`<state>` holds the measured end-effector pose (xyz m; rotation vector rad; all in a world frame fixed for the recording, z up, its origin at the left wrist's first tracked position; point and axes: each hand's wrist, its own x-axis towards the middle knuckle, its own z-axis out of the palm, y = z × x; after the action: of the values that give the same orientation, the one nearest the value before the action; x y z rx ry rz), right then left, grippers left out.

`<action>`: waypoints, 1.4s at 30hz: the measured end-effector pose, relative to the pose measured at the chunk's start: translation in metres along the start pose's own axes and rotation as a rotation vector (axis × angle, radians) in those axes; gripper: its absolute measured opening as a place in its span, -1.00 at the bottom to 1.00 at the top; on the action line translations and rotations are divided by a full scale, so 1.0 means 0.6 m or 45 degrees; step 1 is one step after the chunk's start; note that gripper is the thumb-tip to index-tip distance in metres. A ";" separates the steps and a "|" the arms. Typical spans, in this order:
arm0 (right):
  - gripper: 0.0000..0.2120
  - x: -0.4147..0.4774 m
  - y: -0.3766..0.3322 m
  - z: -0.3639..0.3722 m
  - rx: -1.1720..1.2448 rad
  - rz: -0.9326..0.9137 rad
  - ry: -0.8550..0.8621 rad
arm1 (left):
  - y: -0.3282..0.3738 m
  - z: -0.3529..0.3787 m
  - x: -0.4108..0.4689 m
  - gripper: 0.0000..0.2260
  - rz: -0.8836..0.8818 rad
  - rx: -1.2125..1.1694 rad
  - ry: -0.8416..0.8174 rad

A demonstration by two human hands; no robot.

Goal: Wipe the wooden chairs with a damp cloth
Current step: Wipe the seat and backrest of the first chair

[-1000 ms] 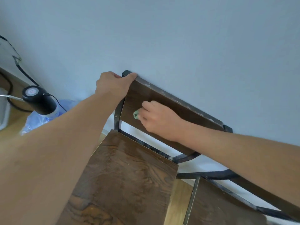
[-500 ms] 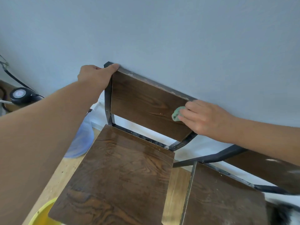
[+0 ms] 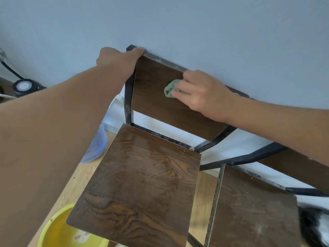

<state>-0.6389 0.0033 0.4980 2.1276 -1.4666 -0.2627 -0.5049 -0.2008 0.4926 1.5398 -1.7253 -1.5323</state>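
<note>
Green cloth [image 3: 170, 90] bunched up, pressed flat on the wooden backrest [image 3: 153, 97] of the near chair, roughly mid-panel. Right hand [image 3: 201, 93] on it, fingers [image 3: 179, 94] curled closed around the wad. Left hand [image 3: 118, 59] clamped on the backrest's top left corner, fingers wrapped over the edge. Top edge right against the grey wall [image 3: 178, 24], no gap. Plenty of bare panel left of the cloth. Seat [image 3: 142, 184] below, second chair [image 3: 252, 207] just beside on the right. Yellow basin [image 3: 53, 230] on the floor, bottom left.
</note>
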 end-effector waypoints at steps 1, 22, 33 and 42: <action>-0.79 -0.038 -0.010 0.006 0.003 -0.083 -0.058 | 0.000 -0.001 0.002 -0.46 -0.001 0.013 -0.007; -0.73 -0.144 -0.084 -0.017 0.308 -0.001 -0.756 | -0.009 -0.004 -0.009 -0.56 0.131 0.113 -0.026; -0.64 0.197 -0.005 -0.027 0.360 0.751 -0.151 | -0.002 -0.029 -0.005 -0.69 0.223 0.225 -0.186; -0.65 -0.008 -0.103 -0.060 0.491 0.715 -0.231 | -0.001 -0.039 0.005 -0.59 0.146 0.105 -0.300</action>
<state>-0.5747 0.0352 0.4944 1.8912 -2.3000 0.0456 -0.4865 -0.2143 0.4987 1.3149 -1.9917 -1.6578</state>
